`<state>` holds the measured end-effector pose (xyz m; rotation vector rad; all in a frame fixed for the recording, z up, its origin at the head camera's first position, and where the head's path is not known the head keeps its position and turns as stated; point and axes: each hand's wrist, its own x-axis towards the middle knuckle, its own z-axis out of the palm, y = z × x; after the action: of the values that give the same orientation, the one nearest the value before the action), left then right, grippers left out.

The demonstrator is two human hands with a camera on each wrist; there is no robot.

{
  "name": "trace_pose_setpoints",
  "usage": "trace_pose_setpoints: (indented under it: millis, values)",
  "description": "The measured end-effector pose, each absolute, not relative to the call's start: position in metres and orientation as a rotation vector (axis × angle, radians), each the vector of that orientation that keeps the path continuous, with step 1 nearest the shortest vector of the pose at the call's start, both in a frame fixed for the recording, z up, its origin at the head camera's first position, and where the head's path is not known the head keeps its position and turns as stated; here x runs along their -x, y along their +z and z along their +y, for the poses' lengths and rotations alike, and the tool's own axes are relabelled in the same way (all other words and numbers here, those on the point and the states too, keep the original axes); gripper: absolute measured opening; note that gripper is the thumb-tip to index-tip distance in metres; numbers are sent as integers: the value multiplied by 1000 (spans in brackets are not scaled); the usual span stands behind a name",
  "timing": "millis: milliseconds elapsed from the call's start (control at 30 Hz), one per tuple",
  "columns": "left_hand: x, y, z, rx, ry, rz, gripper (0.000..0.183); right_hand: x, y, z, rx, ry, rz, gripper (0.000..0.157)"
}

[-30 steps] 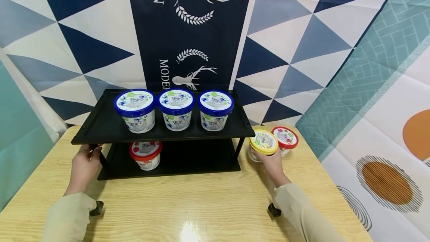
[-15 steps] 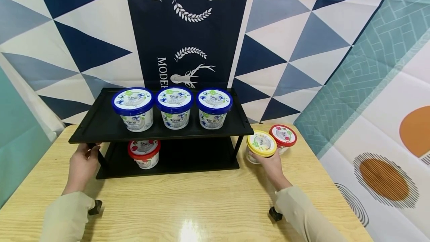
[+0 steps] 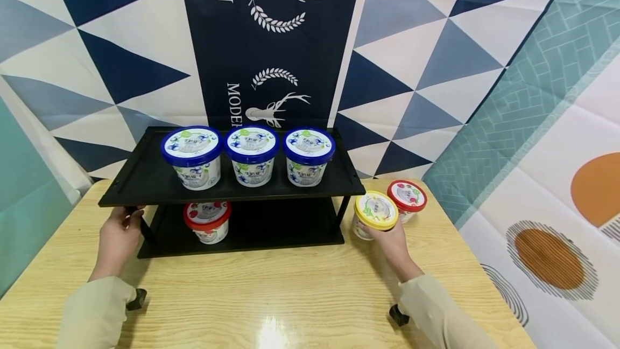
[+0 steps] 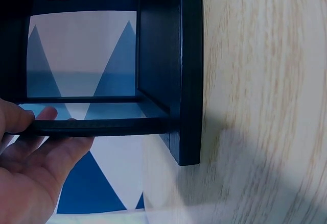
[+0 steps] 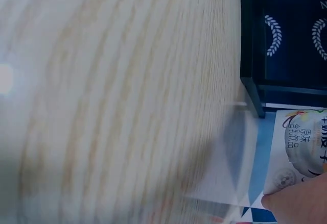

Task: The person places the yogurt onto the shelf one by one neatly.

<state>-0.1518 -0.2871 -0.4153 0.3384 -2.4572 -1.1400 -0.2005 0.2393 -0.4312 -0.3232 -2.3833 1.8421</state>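
Observation:
My left hand (image 3: 118, 238) grips the front left post (image 4: 102, 127) of a black two-tier shelf (image 3: 232, 195), thumb on one side and fingers on the other in the left wrist view. At the shelf's right, my right hand (image 3: 393, 242) holds a yellow-lidded tub (image 3: 376, 209) by its near side. In the right wrist view only the thumb side of that hand shows, against the printed wall of the tub (image 5: 301, 147). A red-lidded tub (image 3: 407, 196) stands close behind it to the right.
Three blue-lidded tubs (image 3: 191, 155) stand in a row on the upper tier. Another red-lidded tub (image 3: 208, 222) sits on the lower tier towards the left. A patterned cloth (image 3: 397, 90) hangs behind the wooden table (image 3: 271, 295).
My right hand has brought the yellow-lidded tub slightly towards me, and its lid overlaps the red-lidded tub less. The left hand keeps its grip on the post. The head view has shifted slightly.

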Motion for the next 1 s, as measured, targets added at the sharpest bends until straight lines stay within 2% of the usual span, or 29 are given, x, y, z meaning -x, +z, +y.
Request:
trace_pose_setpoints:
  millis: [600,1000]
  values:
    - [151,-414,-287,-336,-1193,-2472,35,188,-428,237,331,1892,-2378,90]
    - [152,-414,-287,-332,-1190,-2472,35,183,-421,238,341,1902,-2428,94]
